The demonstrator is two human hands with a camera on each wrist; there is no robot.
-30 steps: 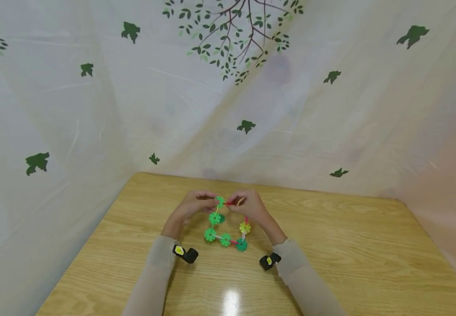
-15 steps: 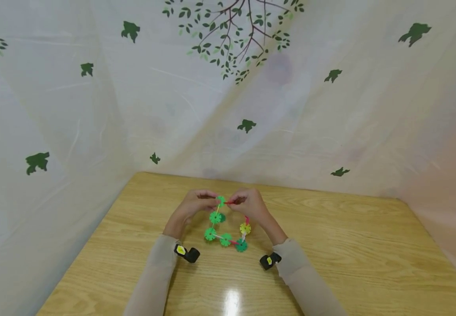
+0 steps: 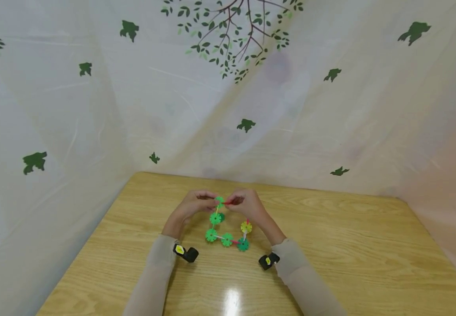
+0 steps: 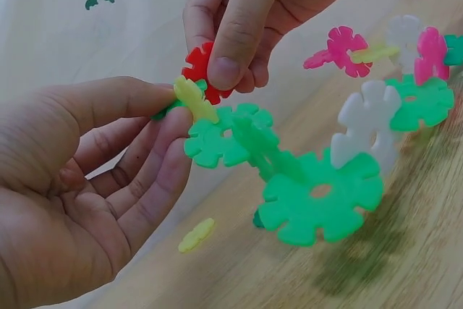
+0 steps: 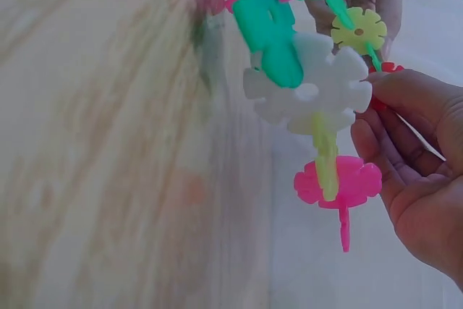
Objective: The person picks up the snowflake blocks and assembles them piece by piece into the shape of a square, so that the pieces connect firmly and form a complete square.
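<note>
A chain of slotted flower-shaped plastic pieces curves between the hands, alternately flat and on edge. My left hand (image 3: pixel 194 205) pinches a green flower piece (image 4: pixel 170 103) at the chain's end, joined to a yellow piece (image 4: pixel 194 99). Between thumb and fingers, my right hand (image 3: pixel 249 205) pinches a red flower piece (image 4: pixel 199 63), which meets that green piece; whether their slots interlock is hidden by the fingers. Larger green pieces (image 4: pixel 321 199) follow along the chain, then a white piece (image 5: pixel 307 86). The other end, a pink piece (image 5: pixel 338 181), hangs unheld beside the right hand.
A loose yellow piece (image 4: pixel 197 235) lies on the wooden table (image 3: pixel 350 245) beneath the chain. Partly hidden there is a dark green piece (image 3: pixel 222 217). A pale cloth (image 3: pixel 188 123) with printed leaves and birds rises behind the table.
The right fingers have drawn in around the red flower piece, which stays against the green one. The chain has shifted very slightly; the left hand keeps its hold.
</note>
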